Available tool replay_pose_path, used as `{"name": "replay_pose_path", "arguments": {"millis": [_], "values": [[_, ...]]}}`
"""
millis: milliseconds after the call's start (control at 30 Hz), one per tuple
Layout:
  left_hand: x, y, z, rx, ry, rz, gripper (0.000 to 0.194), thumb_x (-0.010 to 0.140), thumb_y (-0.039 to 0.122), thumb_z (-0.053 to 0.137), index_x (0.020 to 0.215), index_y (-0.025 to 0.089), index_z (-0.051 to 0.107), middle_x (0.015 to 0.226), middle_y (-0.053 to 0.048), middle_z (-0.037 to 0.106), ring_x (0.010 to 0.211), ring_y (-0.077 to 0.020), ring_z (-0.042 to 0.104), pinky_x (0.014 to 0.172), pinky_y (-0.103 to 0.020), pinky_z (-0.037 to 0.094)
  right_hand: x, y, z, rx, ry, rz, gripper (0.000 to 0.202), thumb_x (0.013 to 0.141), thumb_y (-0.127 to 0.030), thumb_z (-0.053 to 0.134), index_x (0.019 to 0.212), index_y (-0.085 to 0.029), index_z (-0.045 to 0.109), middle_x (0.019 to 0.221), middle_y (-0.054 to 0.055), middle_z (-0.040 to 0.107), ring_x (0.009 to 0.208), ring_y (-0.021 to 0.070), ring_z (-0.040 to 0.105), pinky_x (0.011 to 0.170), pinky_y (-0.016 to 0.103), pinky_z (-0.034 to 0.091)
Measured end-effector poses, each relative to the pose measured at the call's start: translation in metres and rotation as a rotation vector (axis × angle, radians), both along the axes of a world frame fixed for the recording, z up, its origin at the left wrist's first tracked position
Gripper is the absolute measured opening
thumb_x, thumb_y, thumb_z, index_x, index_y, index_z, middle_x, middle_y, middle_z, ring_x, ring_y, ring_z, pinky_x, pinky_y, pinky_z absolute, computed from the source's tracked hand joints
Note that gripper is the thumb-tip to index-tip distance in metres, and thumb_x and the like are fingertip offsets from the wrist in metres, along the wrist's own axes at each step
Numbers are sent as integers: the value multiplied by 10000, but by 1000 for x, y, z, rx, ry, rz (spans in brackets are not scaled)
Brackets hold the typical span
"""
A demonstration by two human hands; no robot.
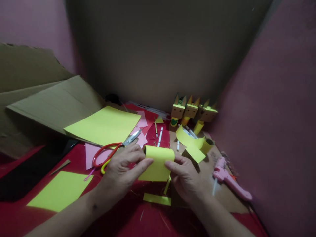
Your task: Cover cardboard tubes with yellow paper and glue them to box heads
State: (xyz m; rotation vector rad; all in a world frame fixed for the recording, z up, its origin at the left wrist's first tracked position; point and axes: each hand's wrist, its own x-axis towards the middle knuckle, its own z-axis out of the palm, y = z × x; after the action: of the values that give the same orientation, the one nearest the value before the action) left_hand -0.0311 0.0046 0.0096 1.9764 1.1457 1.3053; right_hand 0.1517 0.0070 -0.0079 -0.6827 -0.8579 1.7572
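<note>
A yellow paper piece (159,164), curled over a dark-ended tube at its top edge, is held up in front of me. My left hand (129,163) grips its left side, thumb on the front face and fingers behind. On the right side my right hand (182,171) pinches the paper the same way. Red-and-yellow-handled scissors (116,151) lie just beyond my left hand, blades pointing away. Below the held paper, a narrow yellow strip (157,199) rests on the red table surface (123,214).
Cardboard (56,102) and a large yellow sheet (106,126) stand at the left, with another yellow sheet (60,191) nearer. A pink glue gun (230,179) lies at the right. Cardboard figures (191,110) stand at the back beside the walls. White pens (160,136) lie mid-table.
</note>
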Motion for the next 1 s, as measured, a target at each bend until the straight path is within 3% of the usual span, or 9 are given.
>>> {"name": "replay_pose_path", "arguments": {"millis": [233,367,467,600,700,767,833,900,1000], "values": [[-4,4,1,-192,-45,19,249,859,348,615,665,204,674,716,0,582,694,-154,535,648,-258,435,3,3,-4,7,-58,-11,251,710,-297,799,906,-141,791,790,73,772,774,226,720,805,369,558],[-6,10,0,-284,-38,-26,163,808,367,686,745,230,749,836,-31,670,855,-203,601,707,-258,473,3,6,-6,28,-46,-3,259,709,-305,801,915,-150,791,784,63,766,733,193,705,798,347,542],[-11,18,2,-419,-142,-66,149,770,374,740,747,230,772,896,-38,701,931,-222,626,762,-257,503,4,6,-3,23,-19,26,306,653,-300,832,919,-156,789,790,54,759,728,173,690,786,322,531],[-12,30,9,-667,-388,-90,175,649,315,840,767,195,791,817,-44,743,784,-202,673,735,-269,547,7,9,-2,87,-30,-10,281,641,-310,828,877,-165,781,709,31,725,648,142,647,672,285,520],[-11,37,15,-818,-547,-95,200,534,246,882,661,140,771,576,-40,696,584,-169,647,605,-244,549,12,10,0,171,-174,-184,225,746,-367,734,854,-170,761,654,18,674,567,128,594,597,291,499],[-10,41,19,-859,-590,-109,199,507,234,881,607,122,751,511,-38,667,532,-159,631,556,-228,541,15,10,2,270,-318,-371,175,768,-328,704,875,-191,731,759,23,663,640,135,591,643,313,510],[-10,42,21,-879,-597,-123,206,514,229,868,638,108,756,572,-63,705,546,-169,645,559,-237,553,17,8,4,388,-433,-474,256,739,-272,724,988,-225,687,945,35,640,783,158,594,751,350,524],[-8,42,20,-924,-612,-138,224,543,210,845,716,90,769,681,-106,751,584,-197,672,560,-257,564,19,7,6,470,-488,-424,483,714,-256,751,1174,-272,608,1130,54,591,955,199,588,865,401,519],[-5,40,16,-993,-638,-157,206,589,176,807,770,83,767,736,-131,767,634,-238,704,571,-285,581,19,7,6,517,-473,-208,705,711,-217,752,1350,-338,481,1324,66,508,1134,240,556,919,424,520]]}}
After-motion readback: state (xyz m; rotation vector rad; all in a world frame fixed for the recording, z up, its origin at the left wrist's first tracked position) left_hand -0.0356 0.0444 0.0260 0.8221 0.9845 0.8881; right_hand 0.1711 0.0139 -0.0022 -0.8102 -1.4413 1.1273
